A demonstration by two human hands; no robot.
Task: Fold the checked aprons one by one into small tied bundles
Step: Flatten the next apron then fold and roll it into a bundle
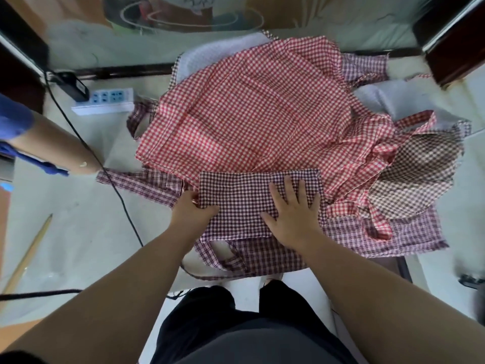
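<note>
Right hand (291, 219) fingers (288, 187) lie flat atop folded apron (236, 190); left hand (191, 210) grips edge.

One head-worn wide-angle camera looks steeply down, close above the table (86, 232).

Readable text, none for you to log, power strip (105, 101) markings too blurred to make out, dark checked apron (236, 193) pattern only, nothing lettered

Pale table (78, 224), white power strip (110, 99), black cable (123, 203), dark wood frame (451, 48).
</note>
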